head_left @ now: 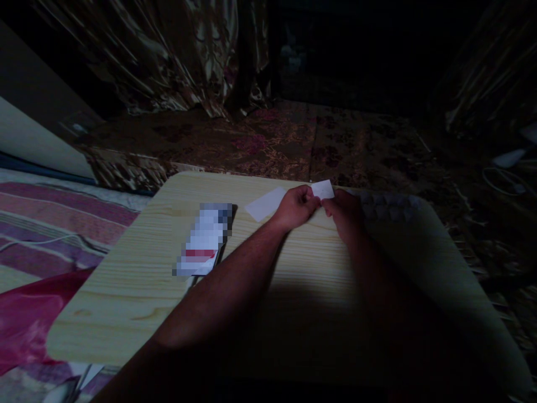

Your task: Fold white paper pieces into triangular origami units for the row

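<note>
My left hand (297, 206) and my right hand (344, 208) meet above the far part of a pale wooden table (117, 302). Between their fingertips they pinch a small white piece of paper (323, 189), its upper part standing clear of the fingers. Just left of my left hand, a larger white sheet of paper (265, 204) lies flat, partly covered by the hand. Beyond my right hand sits a tray with rows of rounded cups (388, 207), dim in the shadow.
A phone (205, 238) with a lit, blurred screen rests left of my left forearm. A striped bedspread (42, 224) and a pink cloth or bag (37, 319) lie to the left. Patterned fabric (268, 140) covers a ledge behind the table, and curtains (201, 50) hang there.
</note>
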